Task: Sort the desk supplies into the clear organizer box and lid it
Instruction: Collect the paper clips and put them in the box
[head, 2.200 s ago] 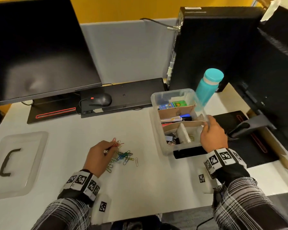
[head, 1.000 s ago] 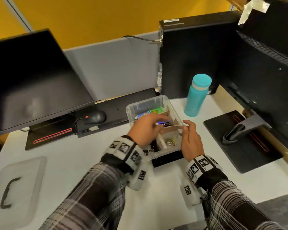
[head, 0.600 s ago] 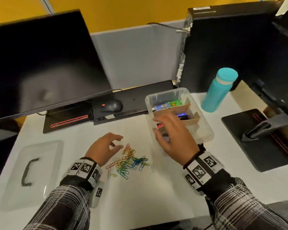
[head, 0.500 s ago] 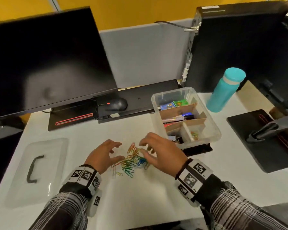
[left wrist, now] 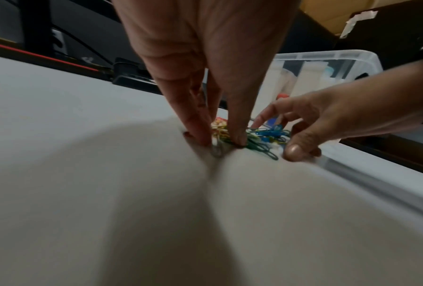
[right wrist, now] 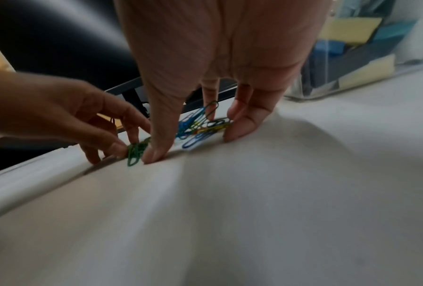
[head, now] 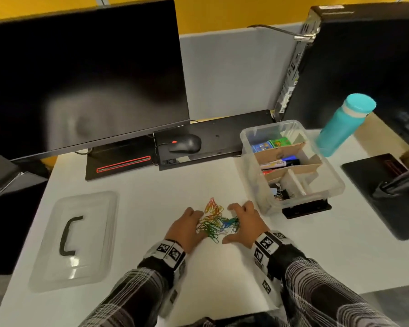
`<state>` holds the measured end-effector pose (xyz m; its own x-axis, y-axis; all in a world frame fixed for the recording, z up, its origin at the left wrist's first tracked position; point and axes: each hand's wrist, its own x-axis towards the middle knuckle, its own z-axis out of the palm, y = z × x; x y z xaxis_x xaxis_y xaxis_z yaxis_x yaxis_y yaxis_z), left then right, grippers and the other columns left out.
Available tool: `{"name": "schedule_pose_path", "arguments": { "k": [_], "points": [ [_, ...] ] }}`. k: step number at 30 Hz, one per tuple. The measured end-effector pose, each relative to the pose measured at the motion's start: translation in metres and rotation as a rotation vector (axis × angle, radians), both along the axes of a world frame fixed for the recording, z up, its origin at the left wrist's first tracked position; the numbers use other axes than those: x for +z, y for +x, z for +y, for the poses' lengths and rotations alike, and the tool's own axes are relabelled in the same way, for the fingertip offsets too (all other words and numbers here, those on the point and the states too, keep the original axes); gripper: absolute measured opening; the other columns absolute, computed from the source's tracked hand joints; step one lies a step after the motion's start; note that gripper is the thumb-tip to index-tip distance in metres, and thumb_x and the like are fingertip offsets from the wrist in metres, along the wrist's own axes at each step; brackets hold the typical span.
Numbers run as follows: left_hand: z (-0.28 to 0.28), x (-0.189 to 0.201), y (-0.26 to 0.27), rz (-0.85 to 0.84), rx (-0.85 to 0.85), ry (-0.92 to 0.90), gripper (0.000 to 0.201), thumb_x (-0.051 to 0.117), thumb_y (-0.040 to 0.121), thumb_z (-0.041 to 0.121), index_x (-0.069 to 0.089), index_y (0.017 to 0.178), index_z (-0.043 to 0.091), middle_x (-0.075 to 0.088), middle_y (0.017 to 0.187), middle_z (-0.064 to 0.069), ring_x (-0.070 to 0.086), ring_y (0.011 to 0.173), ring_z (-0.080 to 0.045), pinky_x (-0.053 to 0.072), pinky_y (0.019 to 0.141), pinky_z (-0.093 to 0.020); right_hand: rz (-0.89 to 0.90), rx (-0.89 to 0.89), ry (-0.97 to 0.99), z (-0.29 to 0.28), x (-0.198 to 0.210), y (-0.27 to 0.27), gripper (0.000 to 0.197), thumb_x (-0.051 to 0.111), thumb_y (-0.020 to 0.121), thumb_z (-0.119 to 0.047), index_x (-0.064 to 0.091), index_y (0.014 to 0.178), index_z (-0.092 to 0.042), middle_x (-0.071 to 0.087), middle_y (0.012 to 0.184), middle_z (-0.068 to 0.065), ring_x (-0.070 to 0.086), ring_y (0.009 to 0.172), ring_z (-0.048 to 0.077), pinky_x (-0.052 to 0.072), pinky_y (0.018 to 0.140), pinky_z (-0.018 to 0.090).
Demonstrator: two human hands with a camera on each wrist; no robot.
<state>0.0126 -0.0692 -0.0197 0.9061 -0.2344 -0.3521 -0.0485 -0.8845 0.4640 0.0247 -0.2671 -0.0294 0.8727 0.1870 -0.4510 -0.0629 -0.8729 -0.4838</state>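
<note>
A pile of coloured paper clips lies on the white desk between my two hands. My left hand touches the pile's left side with straight fingertips set on the desk. My right hand cups the pile's right side, thumb and fingers on the desk with blue clips between them. Neither hand has lifted any. The clear organizer box stands open to the right, with cardboard dividers, markers, small boxes and binder clips inside. Its clear lid with a black handle lies flat at the left.
A teal bottle stands behind the box. A black mouse and a keyboard lie at the back under a monitor. A black monitor base sits at the right. A flat black object pokes out under the box's near end.
My right hand left the organizer box and came down beside the paper clips. Both hands have closed in on the pile, which is now bunched tighter.
</note>
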Motion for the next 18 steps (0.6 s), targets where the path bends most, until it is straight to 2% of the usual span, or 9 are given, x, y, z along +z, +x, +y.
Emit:
{"name": "schedule_pose_path", "arguments": {
  "k": [2,4,7,9,11,14,18],
  "points": [
    [-0.002,0.002,0.007,0.010,0.021,0.012,0.061,0.064,0.083,0.040,0.041,0.136,0.018,0.043,0.122,-0.003,0.055,0.102,-0.023,0.045,0.089,-0.030,-0.019,0.000,0.033,-0.001,0.000,0.001,0.083,0.084,0.059,-0.046,0.040,0.128,-0.029,0.033,0.122,0.004,0.047,0.111,0.025,0.044,0.098,0.037],
    [0.005,0.002,0.012,0.014,-0.018,0.022,0.074,0.069,0.078,0.046,0.036,0.138,0.019,0.038,0.127,-0.002,0.051,0.109,-0.023,0.044,0.094,-0.033,-0.042,0.006,0.044,-0.002,0.001,0.002,0.075,0.082,0.063,-0.043,0.044,0.125,-0.027,0.034,0.120,0.002,0.047,0.111,0.023,0.044,0.099,0.035],
    [0.017,-0.002,0.012,-0.003,-0.211,0.126,0.099,0.075,0.068,0.052,0.021,0.146,0.022,0.027,0.139,0.002,0.034,0.124,-0.023,0.038,0.103,-0.037,-0.086,0.076,-0.018,0.002,0.001,0.002,0.075,0.079,0.067,-0.045,0.042,0.130,-0.026,0.034,0.125,0.003,0.039,0.114,0.023,0.041,0.099,0.037],
    [0.016,-0.005,0.014,-0.017,-0.296,0.158,0.102,0.076,0.068,0.050,0.017,0.148,0.025,0.026,0.143,0.002,0.029,0.126,-0.023,0.035,0.106,-0.037,-0.103,0.116,-0.028,0.009,0.001,0.002,0.063,0.073,0.076,-0.042,0.045,0.129,-0.024,0.035,0.125,0.004,0.037,0.114,0.023,0.041,0.098,0.036],
    [0.010,-0.006,0.018,-0.025,-0.328,0.121,0.091,0.074,0.073,0.045,0.023,0.146,0.027,0.032,0.141,0.002,0.031,0.124,-0.022,0.036,0.104,-0.036,-0.123,0.129,0.007,0.013,0.000,0.002,0.045,0.065,0.084,-0.035,0.051,0.124,-0.020,0.039,0.124,0.005,0.040,0.111,0.024,0.041,0.094,0.034],
    [-0.002,-0.004,0.019,-0.076,-0.362,0.129,0.066,0.066,0.082,0.039,0.037,0.140,0.025,0.042,0.133,0.001,0.039,0.118,-0.021,0.043,0.095,-0.037,-0.168,0.099,0.069,0.010,-0.005,0.003,0.024,0.058,0.088,-0.020,0.059,0.111,-0.015,0.049,0.115,0.006,0.048,0.104,0.025,0.044,0.085,0.035],
    [-0.009,-0.002,0.014,-0.182,-0.343,0.154,0.035,0.051,0.092,0.030,0.051,0.125,0.019,0.050,0.120,-0.002,0.046,0.110,-0.022,0.047,0.082,-0.037,-0.256,0.125,0.043,0.000,-0.013,0.006,0.018,0.054,0.089,-0.016,0.063,0.105,-0.012,0.055,0.106,0.008,0.052,0.097,0.026,0.049,0.078,0.042]
  ]
}}
